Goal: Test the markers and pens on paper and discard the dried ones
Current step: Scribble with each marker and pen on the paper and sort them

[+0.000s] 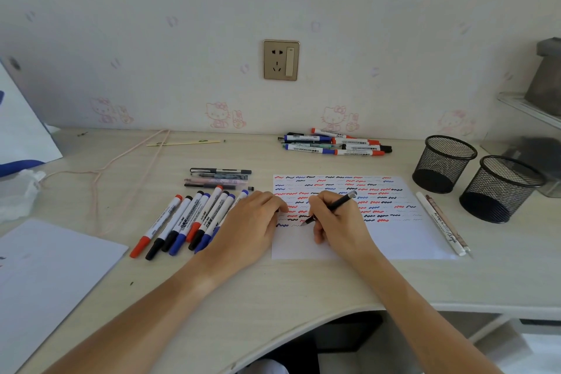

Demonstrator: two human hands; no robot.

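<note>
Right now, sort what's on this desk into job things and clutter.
Job: test paper, black pen in right hand, left hand, marker row, pen group, far marker pile, two pens.

Clutter: cord, wall socket, mesh cups.

Two bare forearms lead to the left hand [249,223] and the right hand [337,222]. No sleeve covers either arm as far as the frame's lower edge. No ring, watch or bracelet shows on the wrists or fingers. The nails that show are short and unpainted. Below the desk [273,288] edge, dark clothing covers the lap.
</note>
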